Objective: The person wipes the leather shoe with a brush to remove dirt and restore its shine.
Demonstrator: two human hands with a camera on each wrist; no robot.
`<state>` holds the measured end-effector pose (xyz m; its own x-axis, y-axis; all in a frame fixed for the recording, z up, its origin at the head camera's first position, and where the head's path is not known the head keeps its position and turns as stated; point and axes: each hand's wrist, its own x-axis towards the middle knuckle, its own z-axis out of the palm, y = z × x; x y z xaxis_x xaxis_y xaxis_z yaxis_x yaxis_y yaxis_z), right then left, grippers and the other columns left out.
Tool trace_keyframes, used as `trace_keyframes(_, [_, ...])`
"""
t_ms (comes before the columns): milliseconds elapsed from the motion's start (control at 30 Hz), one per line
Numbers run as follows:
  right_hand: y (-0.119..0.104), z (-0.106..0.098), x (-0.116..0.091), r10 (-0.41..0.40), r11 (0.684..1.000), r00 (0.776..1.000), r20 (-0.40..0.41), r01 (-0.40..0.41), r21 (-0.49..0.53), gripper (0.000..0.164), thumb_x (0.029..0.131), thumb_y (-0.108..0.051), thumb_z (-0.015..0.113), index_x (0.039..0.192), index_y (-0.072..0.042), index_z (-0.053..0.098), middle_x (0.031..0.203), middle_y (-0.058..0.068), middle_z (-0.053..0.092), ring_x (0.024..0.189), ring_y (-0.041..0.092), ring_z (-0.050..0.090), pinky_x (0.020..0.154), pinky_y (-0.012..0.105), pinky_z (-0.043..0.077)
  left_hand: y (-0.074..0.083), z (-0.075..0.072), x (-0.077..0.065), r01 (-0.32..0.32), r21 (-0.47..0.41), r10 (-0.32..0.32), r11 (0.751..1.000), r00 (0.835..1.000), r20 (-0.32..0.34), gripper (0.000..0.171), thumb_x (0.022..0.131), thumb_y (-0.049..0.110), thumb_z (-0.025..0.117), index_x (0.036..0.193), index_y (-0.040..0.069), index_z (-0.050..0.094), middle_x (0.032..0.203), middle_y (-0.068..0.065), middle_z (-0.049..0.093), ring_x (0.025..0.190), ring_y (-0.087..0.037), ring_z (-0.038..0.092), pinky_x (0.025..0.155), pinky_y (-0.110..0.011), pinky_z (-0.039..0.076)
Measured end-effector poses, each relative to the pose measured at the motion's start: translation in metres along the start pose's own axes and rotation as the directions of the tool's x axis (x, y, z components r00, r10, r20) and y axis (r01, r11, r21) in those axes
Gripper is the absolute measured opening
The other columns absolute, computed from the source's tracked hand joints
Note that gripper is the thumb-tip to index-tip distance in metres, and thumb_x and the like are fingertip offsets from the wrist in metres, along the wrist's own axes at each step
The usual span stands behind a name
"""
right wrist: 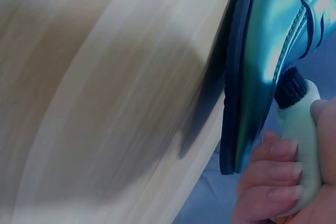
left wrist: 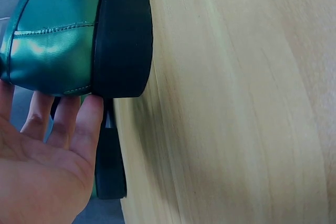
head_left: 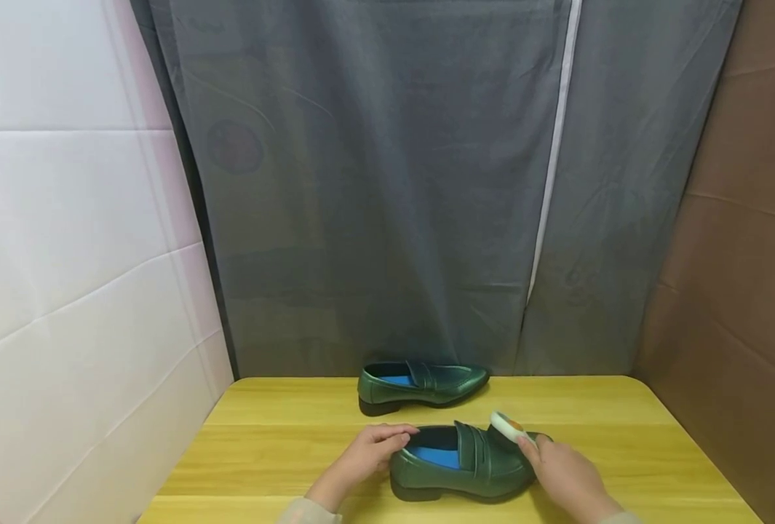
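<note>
A dark green loafer (head_left: 436,478) with a blue insole stands on the wooden table, its toe to the right. The fingers of my left hand (head_left: 367,455) rest against its heel, fairly straight in the left wrist view, where the thumb is out of sight. Over the toe end, my right hand (head_left: 567,477) grips a small pale-green shoe brush (head_left: 508,426). The dark bristles (right wrist: 290,86) of the brush meet the loafer's upper near the front of the strap. The right fingers curl round the handle (right wrist: 302,150).
A matching green loafer (head_left: 396,393) stands behind, near the table's back edge, toe also to the right. A grey curtain (head_left: 374,218) hangs behind the yellowish wooden table (head_left: 263,437). White cloth (head_left: 86,291) borders the left side and brown cloth (head_left: 734,291) the right.
</note>
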<state>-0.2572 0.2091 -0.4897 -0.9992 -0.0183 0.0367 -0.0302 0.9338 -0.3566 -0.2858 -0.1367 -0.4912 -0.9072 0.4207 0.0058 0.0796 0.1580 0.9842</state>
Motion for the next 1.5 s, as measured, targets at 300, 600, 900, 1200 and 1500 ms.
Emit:
trace_keyframes(300, [0.010,-0.006,-0.005,0.010,1.000,1.000,0.007,-0.010,-0.008,0.054,0.104,-0.058,0.039,0.094,-0.009,0.061,0.068,0.003,0.049,0.061,0.020,0.046,0.051,0.037,0.036,-0.001,0.000,-0.001,-0.005,0.006,0.005,1.000,1.000,-0.006,0.037,0.102,0.026,0.060,0.129,0.002,0.067,0.132,-0.019,0.062,0.077,-0.011,0.059,0.064,-0.023,0.050])
trace_keyframes(600, [0.023,-0.013,-0.009,0.032,0.999,0.999,0.011,-0.032,-0.036,0.058,0.103,-0.061,0.038,0.097,-0.008,0.060,0.067,0.004,0.051,0.059,0.021,0.048,0.049,0.039,0.037,-0.004,-0.001,0.001,0.006,0.009,-0.006,1.000,1.000,-0.008,0.037,0.102,0.025,0.060,0.129,0.002,0.067,0.131,-0.021,0.062,0.070,-0.008,0.055,0.062,-0.023,0.047])
trace_keyframes(900, [0.042,-0.021,-0.014,0.036,0.998,0.999,-0.025,-0.038,-0.053,0.069,0.102,-0.065,0.037,0.111,-0.002,0.062,0.072,0.005,0.057,0.061,0.022,0.051,0.047,0.041,0.039,-0.003,0.000,0.001,-0.002,0.008,0.002,1.000,1.000,-0.008,0.037,0.102,0.027,0.061,0.129,0.003,0.068,0.132,-0.019,0.062,0.074,-0.010,0.058,0.063,-0.024,0.048])
trace_keyframes(1200, [0.054,-0.029,-0.017,0.057,0.998,0.998,-0.012,-0.057,-0.033,0.075,0.100,-0.070,0.033,0.113,-0.002,0.061,0.073,0.005,0.058,0.062,0.022,0.052,0.048,0.040,0.039,-0.003,-0.001,0.002,-0.006,0.011,0.006,1.000,1.000,-0.010,0.037,0.102,0.028,0.061,0.129,0.003,0.067,0.136,-0.020,0.060,0.083,-0.009,0.060,0.067,-0.024,0.052])
trace_keyframes(1500, [0.061,-0.031,-0.018,0.073,0.997,0.997,0.007,-0.073,-0.028,0.074,0.100,-0.072,0.029,0.105,-0.005,0.060,0.071,0.005,0.053,0.063,0.023,0.050,0.050,0.040,0.038,-0.001,0.001,-0.001,-0.002,0.012,0.002,1.000,1.000,-0.023,0.038,0.102,0.028,0.061,0.131,0.005,0.067,0.140,-0.021,0.059,0.097,-0.017,0.066,0.075,-0.029,0.057])
